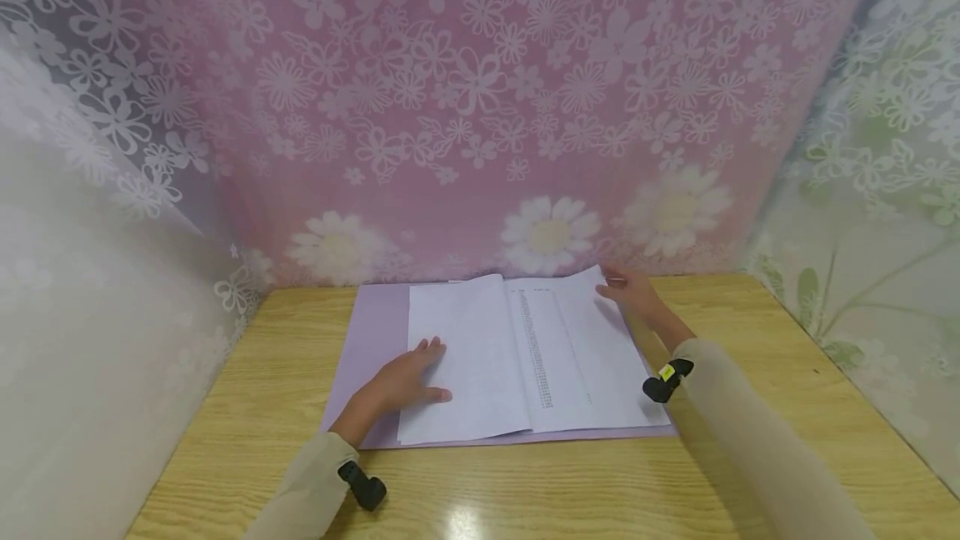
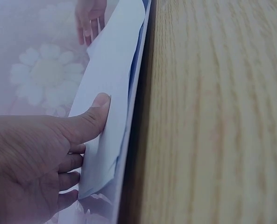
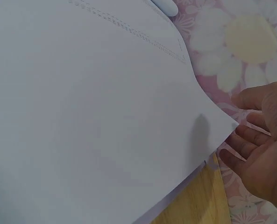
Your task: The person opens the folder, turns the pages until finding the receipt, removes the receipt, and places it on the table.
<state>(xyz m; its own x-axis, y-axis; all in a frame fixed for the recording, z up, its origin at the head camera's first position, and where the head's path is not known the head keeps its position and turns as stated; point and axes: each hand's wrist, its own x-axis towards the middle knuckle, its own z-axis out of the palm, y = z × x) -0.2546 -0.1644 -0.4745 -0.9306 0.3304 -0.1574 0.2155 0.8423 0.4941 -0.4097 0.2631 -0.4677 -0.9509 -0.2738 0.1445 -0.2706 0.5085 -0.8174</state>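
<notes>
A lilac folder [image 1: 378,315] lies spread on the table with white paper sheets in it. The left page [image 1: 465,357] looks blank; the right page [image 1: 600,348] carries narrow columns of small print. My left hand [image 1: 408,377] rests on the left page near its outer edge, fingers extended and thumb [image 2: 94,121] apart from them. At the far right corner, my right hand [image 1: 636,297] touches the right page with its fingertips under the corner. That corner curls up off the stack, and the right thumb [image 3: 252,97] stands away from the paper in the right wrist view.
The wood-grain table [image 1: 247,390] extends on both sides of the folder and in front of it. Behind stands a pink flowered curtain [image 1: 450,148], close to the folder's back edge. Pale flowered cloth [image 1: 885,232] hangs along both sides.
</notes>
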